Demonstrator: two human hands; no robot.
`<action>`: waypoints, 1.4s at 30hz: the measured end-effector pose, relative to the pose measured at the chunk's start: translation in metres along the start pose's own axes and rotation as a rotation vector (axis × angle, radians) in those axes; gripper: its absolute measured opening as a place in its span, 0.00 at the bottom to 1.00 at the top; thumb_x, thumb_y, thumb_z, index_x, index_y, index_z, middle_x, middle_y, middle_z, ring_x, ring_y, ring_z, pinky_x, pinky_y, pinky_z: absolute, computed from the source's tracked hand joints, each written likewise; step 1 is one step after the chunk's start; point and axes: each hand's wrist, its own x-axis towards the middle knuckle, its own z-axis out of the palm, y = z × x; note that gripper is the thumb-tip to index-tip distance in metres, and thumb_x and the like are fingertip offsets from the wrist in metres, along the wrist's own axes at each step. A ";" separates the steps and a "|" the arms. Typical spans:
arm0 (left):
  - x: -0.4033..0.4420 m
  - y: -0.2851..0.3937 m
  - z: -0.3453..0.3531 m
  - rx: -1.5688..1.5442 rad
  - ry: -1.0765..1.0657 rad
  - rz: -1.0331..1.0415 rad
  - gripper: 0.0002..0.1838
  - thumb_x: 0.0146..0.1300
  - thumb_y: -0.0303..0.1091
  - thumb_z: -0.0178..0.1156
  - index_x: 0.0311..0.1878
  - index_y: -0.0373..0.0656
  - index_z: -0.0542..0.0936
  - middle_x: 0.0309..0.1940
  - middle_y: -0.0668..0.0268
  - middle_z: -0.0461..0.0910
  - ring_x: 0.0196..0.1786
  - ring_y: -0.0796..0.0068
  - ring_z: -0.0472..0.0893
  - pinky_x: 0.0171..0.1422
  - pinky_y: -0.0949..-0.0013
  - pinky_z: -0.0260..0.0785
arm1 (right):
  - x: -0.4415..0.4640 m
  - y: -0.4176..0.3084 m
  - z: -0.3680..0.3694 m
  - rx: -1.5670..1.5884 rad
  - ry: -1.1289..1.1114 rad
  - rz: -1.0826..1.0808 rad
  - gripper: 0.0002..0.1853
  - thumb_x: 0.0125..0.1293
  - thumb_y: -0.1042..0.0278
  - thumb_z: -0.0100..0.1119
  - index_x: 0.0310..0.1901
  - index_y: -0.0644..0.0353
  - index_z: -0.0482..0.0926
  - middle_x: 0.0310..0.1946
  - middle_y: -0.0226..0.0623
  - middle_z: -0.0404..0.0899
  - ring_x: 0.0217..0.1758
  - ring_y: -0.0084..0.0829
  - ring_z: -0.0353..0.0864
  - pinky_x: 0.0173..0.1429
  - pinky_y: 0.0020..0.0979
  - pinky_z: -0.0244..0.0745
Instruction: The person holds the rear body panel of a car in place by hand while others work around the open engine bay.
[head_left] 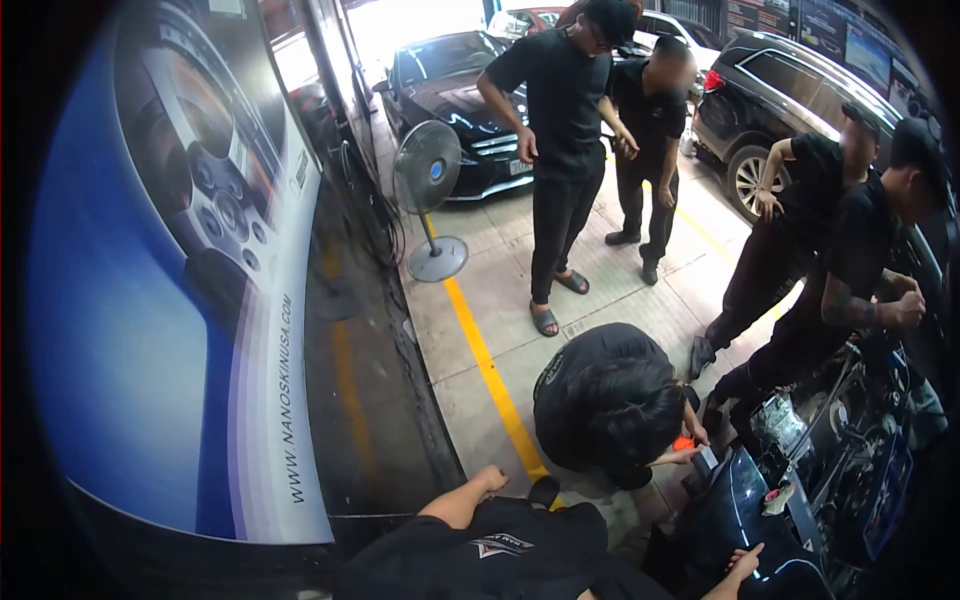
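Note:
My left hand [490, 479] is in front of my black shirt [490, 550], its fingers curled in with nothing visible in them. At the lower right, my right hand [743, 563] lies against a glossy dark car panel [745, 500] with its index finger stretched out. A small crumpled light-coloured item [776, 499] rests near the panel's upper right edge. Just beyond, a crouching person [610, 400] reaches both hands to the panel's near corner. By those hands are an orange item [683, 443] and a small pale piece [706, 461], both too small to name.
Exposed vehicle parts [850, 440] fill the right side, beside two standing people. Two more people [570, 130] stand ahead. A floor fan [428, 170] stands left of them, with a dark parked car [470, 110] behind. A large printed panel [170, 300] lines the left.

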 end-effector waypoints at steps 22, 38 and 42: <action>0.024 0.011 0.005 0.143 0.003 0.014 0.21 0.63 0.49 0.58 0.51 0.45 0.85 0.51 0.52 0.83 0.55 0.50 0.81 0.60 0.54 0.73 | -0.032 -0.020 -0.010 0.039 -0.021 0.061 0.46 0.68 0.22 0.35 0.22 0.65 0.79 0.09 0.33 0.67 0.08 0.31 0.64 0.13 0.30 0.58; 0.038 0.027 0.001 0.368 -0.073 0.247 0.22 0.63 0.48 0.53 0.46 0.41 0.86 0.48 0.50 0.83 0.53 0.48 0.81 0.60 0.53 0.73 | -0.034 -0.020 -0.008 0.021 0.005 0.037 0.44 0.70 0.24 0.33 0.22 0.64 0.79 0.09 0.33 0.68 0.09 0.30 0.65 0.13 0.31 0.60; 0.040 0.020 0.004 0.383 -0.047 0.245 0.20 0.63 0.48 0.57 0.48 0.44 0.86 0.46 0.52 0.85 0.52 0.51 0.82 0.58 0.55 0.73 | -0.031 -0.016 -0.006 0.042 0.031 0.020 0.43 0.69 0.24 0.36 0.22 0.62 0.78 0.09 0.31 0.67 0.08 0.29 0.64 0.13 0.31 0.58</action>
